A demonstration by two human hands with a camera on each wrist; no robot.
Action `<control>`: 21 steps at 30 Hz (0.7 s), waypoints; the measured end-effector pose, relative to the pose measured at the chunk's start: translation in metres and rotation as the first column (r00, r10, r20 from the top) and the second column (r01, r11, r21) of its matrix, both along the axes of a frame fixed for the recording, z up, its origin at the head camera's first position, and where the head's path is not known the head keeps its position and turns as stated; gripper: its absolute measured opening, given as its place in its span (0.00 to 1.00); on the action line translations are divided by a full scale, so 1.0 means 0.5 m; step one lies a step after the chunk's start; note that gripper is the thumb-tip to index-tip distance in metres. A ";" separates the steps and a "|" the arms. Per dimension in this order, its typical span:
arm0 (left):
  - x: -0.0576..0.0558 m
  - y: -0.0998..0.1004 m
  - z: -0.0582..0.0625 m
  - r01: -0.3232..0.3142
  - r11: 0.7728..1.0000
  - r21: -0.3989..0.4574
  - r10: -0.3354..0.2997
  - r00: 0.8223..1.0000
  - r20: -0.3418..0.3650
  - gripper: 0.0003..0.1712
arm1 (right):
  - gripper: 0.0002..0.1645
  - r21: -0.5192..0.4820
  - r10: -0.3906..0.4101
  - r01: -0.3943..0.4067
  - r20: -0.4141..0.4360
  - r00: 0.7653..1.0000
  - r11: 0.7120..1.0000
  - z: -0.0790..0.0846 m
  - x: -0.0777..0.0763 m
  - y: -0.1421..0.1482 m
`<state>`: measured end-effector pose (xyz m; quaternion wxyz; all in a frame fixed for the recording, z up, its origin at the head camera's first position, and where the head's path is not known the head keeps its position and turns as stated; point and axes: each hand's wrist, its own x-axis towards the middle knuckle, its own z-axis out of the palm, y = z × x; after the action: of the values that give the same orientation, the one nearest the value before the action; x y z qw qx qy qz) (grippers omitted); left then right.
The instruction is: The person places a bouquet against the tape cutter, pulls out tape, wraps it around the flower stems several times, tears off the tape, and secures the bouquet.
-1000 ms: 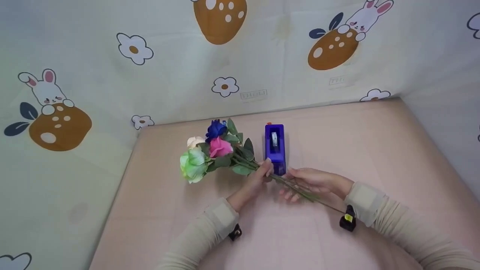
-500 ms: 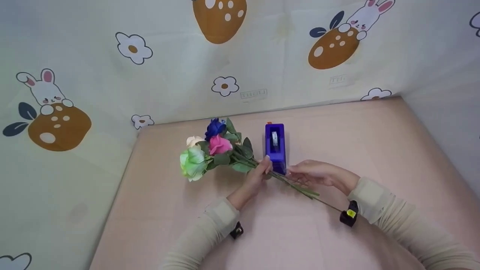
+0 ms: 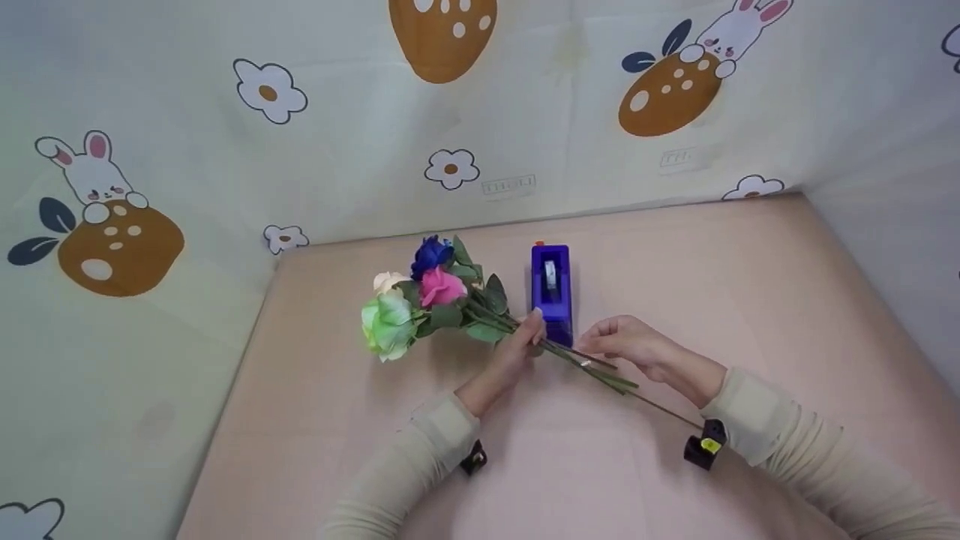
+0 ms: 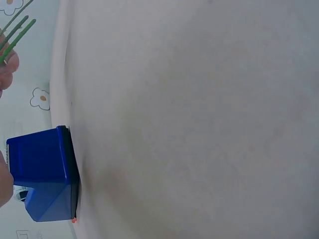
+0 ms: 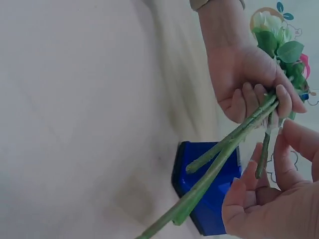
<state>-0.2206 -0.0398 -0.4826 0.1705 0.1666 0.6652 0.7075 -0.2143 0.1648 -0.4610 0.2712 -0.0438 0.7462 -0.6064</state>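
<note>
We see the right hand [image 3: 630, 345] change most: half a second ago its fingers lay close in along the stems [image 5: 234, 139], and now they sit drawn up and slightly back, leaving more of the lower stems bare. Thumb and forefinger tips come together, and we judge that they pinch a clear film [image 3: 586, 364], which glints against the stems; it is faint, so we cannot trace its whole length. For the work in hand, we take this to mean the film reaches the bundle but has a free part out on the right hand's side.

The left hand [image 3: 517, 348] keeps its place, fingers curled around the bouquet [image 3: 442, 289] just below the leaves. The blooms lean to the left above the tabletop [image 3: 712, 270], and the cut ends point to the lower right.

We find the blue tape dispenser [image 3: 552, 309] upright and unmoved just beyond the left thumb, its roll [image 3: 550, 276] showing in the top. It crowds the space between the two hands. The stem ends are uneven and splay apart: one short stem [image 5: 262, 164] stands off from the others, and one long stem [image 3: 667, 409] runs out to the black wrist camera [image 3: 703, 445]. A printed wall [image 3: 352, 165] rises behind.
</note>
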 end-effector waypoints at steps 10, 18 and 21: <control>0.006 0.012 -0.009 -0.077 0.997 -0.028 0.078 0.996 0.046 0.22 | 0.07 -0.185 0.003 0.043 0.244 0.970 0.982 0.008 0.010 -0.020; 0.007 0.021 -0.012 -0.103 0.995 0.011 0.102 0.995 0.019 0.22 | 0.04 -0.199 -0.104 0.154 0.241 0.965 0.968 0.000 0.055 -0.044; 0.008 0.022 -0.012 -0.111 0.994 -0.015 0.111 0.993 0.027 0.21 | 0.04 -0.121 -0.130 0.149 0.155 0.979 0.981 -0.005 0.062 -0.049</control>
<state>-0.2164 -0.0290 -0.4888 0.1415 0.1183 0.6758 0.7136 -0.1832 0.1402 -0.4633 0.2785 0.0356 0.6838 -0.6735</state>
